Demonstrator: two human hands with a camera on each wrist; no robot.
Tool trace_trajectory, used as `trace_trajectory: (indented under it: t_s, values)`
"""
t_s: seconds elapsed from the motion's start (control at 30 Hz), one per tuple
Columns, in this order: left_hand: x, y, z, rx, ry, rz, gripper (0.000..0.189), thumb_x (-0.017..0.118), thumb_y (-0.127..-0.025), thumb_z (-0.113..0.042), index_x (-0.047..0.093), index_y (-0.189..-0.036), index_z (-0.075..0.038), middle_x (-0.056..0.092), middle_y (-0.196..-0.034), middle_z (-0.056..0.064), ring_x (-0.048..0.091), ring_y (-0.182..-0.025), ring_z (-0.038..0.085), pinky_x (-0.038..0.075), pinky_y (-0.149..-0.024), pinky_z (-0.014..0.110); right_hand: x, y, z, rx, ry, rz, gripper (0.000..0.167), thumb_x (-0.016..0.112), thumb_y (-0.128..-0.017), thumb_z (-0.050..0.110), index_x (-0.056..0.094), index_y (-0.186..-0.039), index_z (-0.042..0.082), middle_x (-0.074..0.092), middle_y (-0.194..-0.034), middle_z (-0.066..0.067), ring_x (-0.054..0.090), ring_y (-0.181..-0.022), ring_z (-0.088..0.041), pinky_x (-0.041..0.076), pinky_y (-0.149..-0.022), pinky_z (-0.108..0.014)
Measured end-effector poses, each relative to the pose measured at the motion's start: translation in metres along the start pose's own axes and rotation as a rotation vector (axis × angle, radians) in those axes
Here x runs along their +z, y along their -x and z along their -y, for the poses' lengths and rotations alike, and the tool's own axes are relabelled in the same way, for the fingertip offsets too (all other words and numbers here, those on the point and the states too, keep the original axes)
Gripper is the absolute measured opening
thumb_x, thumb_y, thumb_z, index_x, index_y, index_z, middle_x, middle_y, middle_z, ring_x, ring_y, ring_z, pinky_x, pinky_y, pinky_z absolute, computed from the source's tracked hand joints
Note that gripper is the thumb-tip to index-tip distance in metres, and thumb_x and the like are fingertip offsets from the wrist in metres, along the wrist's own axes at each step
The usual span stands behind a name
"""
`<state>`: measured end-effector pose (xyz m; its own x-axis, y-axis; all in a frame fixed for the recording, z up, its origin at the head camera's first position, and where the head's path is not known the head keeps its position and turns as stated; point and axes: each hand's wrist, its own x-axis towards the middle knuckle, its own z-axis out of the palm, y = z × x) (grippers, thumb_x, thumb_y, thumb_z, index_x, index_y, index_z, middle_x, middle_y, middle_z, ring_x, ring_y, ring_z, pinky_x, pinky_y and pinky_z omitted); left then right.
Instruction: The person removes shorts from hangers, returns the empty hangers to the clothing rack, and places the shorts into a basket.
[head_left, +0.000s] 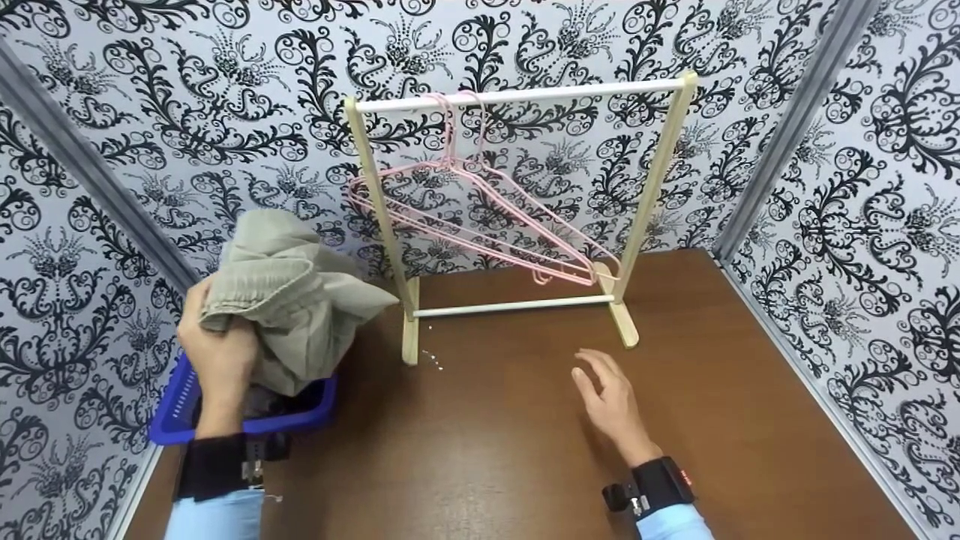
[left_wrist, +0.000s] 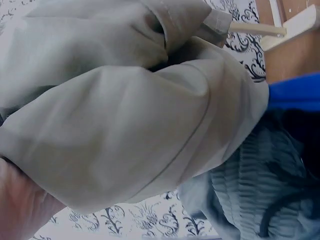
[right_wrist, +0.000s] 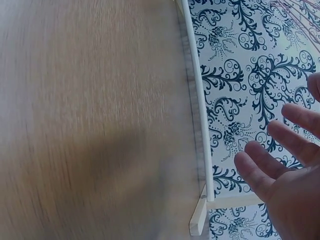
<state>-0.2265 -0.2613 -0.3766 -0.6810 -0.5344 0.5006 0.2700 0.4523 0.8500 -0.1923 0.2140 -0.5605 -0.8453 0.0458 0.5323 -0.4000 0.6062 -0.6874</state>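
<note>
Over the left end of the table, my left hand (head_left: 217, 349) grips a bunched pair of khaki pants (head_left: 300, 300) by its gathered elastic waistband. The pants hang above a blue plastic basket (head_left: 169, 420), hiding much of it. In the left wrist view the beige cloth (left_wrist: 125, 130) fills most of the picture, with part of the hand at the lower left. Dark grey clothing with a ribbed waistband and a cord (left_wrist: 260, 175) lies in the basket. My right hand (head_left: 611, 405) hovers over the table, fingers loosely extended, holding nothing.
A small wooden rack (head_left: 649, 195) with white rods stands at the back of the brown table (head_left: 480, 435). Several pink hangers (head_left: 510, 206) hang from its top rod. Patterned wall panels (head_left: 847, 247) enclose the table at the back and sides.
</note>
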Motion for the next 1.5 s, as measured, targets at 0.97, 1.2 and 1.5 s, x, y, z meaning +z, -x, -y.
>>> trace_trajectory:
  t_s: [0.97, 1.2, 1.5]
  values:
    - [-0.012, -0.006, 0.098, 0.381, -0.416, -0.247, 0.032, 0.066, -0.086, 0.004, 0.066, -0.119, 0.004, 0.054, -0.129, 0.027, 0.045, -0.122, 0.048, 0.033, -0.111, 0.049, 0.004, 0.010, -0.003, 0.003, -0.005, -0.006, 0.024, 0.064, -0.100, 0.004, 0.069, -0.122, -0.003, 0.065, -0.130, -0.021, 0.063, -0.119, -0.039, 0.054, -0.091, -0.053]
    - [0.000, 0.003, 0.110, 0.428, -0.520, -0.071, 0.054, 0.059, -0.070, 0.019, 0.065, -0.120, 0.000, 0.053, -0.129, 0.025, 0.044, -0.125, 0.049, 0.026, -0.116, 0.061, 0.000, 0.008, -0.002, 0.052, -0.018, 0.021, 0.026, 0.062, -0.102, 0.008, 0.068, -0.125, -0.003, 0.063, -0.134, -0.021, 0.060, -0.125, -0.042, 0.049, -0.097, -0.060]
    - [0.014, 0.014, 0.122, 0.447, -0.666, 0.171, 0.068, 0.062, -0.064, 0.016, 0.062, -0.130, -0.003, 0.051, -0.136, 0.026, 0.040, -0.131, 0.049, 0.008, -0.117, 0.074, -0.001, 0.003, -0.008, 0.033, 0.011, -0.004, 0.025, 0.066, -0.098, 0.006, 0.069, -0.121, -0.004, 0.065, -0.130, -0.022, 0.059, -0.124, -0.043, 0.044, -0.103, -0.059]
